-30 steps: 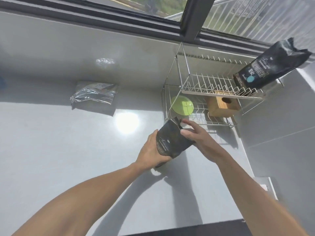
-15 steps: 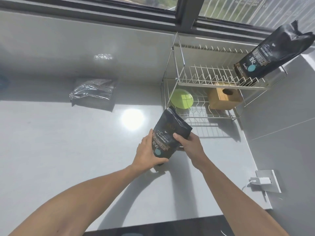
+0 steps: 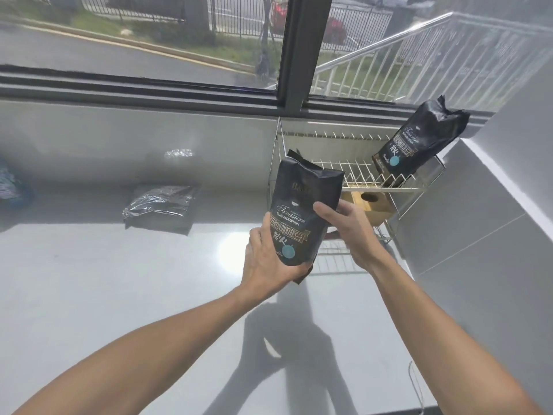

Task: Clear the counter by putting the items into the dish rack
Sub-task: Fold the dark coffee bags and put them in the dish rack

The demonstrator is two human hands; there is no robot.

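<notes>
Both hands' fingers [image 3: 324, 211] pinching black coffee bag [image 3: 302, 214], glossy grey counter [image 3: 119, 289], window [image 3: 149, 40] behind

Upright black coffee bag [image 3: 302, 217] held before dish rack [image 3: 389, 187].

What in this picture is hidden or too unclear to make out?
- Rack's lower shelf: head view, mostly behind the held bag and right hand.
- Blue object: cut off by the left edge.
- Silver bag: glare, label unreadable.
- Left hand palm: behind the bag.
</notes>
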